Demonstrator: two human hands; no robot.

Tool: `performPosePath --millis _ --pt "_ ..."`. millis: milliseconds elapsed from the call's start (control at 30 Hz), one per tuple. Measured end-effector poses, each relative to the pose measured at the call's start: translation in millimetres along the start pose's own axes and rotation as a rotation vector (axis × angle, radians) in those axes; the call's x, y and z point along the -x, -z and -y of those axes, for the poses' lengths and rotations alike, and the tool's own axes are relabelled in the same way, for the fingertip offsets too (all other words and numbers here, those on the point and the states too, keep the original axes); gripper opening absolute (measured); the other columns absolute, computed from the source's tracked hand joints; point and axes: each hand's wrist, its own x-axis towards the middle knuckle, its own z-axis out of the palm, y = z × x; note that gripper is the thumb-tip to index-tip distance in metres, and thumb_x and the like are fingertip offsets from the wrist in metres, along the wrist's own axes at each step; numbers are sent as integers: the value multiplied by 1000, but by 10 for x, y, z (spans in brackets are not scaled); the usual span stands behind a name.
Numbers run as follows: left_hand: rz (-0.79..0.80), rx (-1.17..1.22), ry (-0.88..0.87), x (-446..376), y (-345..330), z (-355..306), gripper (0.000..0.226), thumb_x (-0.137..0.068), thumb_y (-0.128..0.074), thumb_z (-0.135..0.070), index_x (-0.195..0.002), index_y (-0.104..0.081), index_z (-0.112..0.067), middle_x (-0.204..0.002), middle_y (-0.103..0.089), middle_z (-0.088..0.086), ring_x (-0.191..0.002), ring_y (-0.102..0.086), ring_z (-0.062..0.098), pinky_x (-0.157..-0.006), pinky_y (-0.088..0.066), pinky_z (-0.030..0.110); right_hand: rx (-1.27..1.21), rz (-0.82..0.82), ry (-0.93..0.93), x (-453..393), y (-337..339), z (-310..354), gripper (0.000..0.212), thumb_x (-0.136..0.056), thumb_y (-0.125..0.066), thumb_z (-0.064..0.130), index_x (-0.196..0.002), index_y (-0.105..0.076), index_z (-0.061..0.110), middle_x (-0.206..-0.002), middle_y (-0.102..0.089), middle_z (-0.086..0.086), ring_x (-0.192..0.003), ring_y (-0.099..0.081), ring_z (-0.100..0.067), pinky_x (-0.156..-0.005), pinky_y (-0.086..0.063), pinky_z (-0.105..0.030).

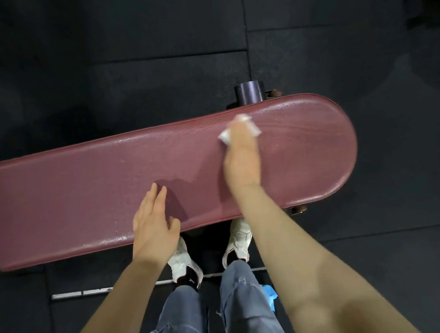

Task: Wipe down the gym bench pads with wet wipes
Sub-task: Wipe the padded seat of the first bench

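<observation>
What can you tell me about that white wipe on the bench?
The wipe is a small white cloth-like sheet, crumpled and mostly hidden under the right hand, whose flat fingers press it onto the dark red bench pad. Only its edges peek out around the fingertips. It lies toward the pad's rounded end, near the far edge. The pad surface around it shines as if wet. The left hand does not touch it.

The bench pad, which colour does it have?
The bench pad is dark red, maroon-like; the head view shows it.
</observation>
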Motion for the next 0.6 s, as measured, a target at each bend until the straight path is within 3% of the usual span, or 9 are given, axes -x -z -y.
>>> performPosePath --millis 100,167,233,267,333,400,500,567,600 --pt "-18 4 -7 39 25 17 68 -91 -53 -7 -153 -27 -18 -163 -15 -6 -149 -12 15 -123 -14 42 80 667 503 205 -81 89 39 -101 -40 17 -138 -52 12 -145 -49 -9 -134 -43 -21 -112 -32 -29" --pt "-12 2 -21 80 23 12 68 -92 -53 -6 -154 -26 -18 -163 -15 -6 -149 -13 15 -123 -15 42 172 814 806 144 143 -194 41 -95 -41 18 -134 -55 13 -144 -49 -11 -133 -44 -24 -116 -29 -40" --pt "9 2 -42 125 10 -1 68 -93 -52 -7 -154 -25 -19 -163 -14 -8 -149 -12 14 -123 -15 40 172 568 602 -40 598 -449 28 -90 -40 33 -108 -60 26 -120 -59 -8 -109 -52 -17 -109 -34 -47" --pt "17 2 -58 152 -2 -14 68 -93 -51 -7 -155 -24 -20 -163 -12 -10 -149 -10 13 -123 -14 38 240 397 351 -138 835 -680 28 -91 -41 38 -105 -62 26 -115 -61 -4 -106 -52 -15 -105 -37 -46" --pt "29 -6 -102 189 -23 -57 68 -94 -50 -8 -155 -23 -21 -163 -10 -11 -150 -8 11 -123 -11 34 406 70 -93 -143 1271 -1218 33 -92 -41 42 -110 -63 25 -116 -63 0 -113 -55 -22 -96 -41 -37" --pt "32 -23 -144 194 -32 -104 68 -95 -48 -9 -156 -21 -22 -163 -8 -11 -150 -5 9 -123 -8 33 303 -156 -362 -9 1447 -1387 35 -96 -38 21 -125 -58 26 -132 -57 -1 -123 -52 -28 -94 -40 -32" --pt "21 -34 -161 159 -28 -140 68 -95 -47 -10 -156 -19 -22 -164 -7 -10 -150 -2 8 -123 -7 34 198 -141 -178 47 730 -948 29 -97 -44 10 -120 -60 18 -121 -60 1 -101 -56 -20 -85 -36 -19" --pt "0 -31 -143 128 -5 -132 68 -95 -48 -11 -156 -19 -22 -164 -7 -9 -150 -1 9 -123 -7 33 130 64 126 99 63 -264 20 -95 -44 20 -106 -61 21 -98 -57 11 -81 -52 -8 -82 -43 -24" --pt "-12 -30 -129 114 12 -113 69 -95 -50 -11 -156 -20 -22 -164 -8 -8 -150 -3 10 -123 -7 33 89 227 269 170 -264 23 24 -93 -42 24 -106 -62 21 -98 -60 9 -84 -58 -9 -87 -49 -33"
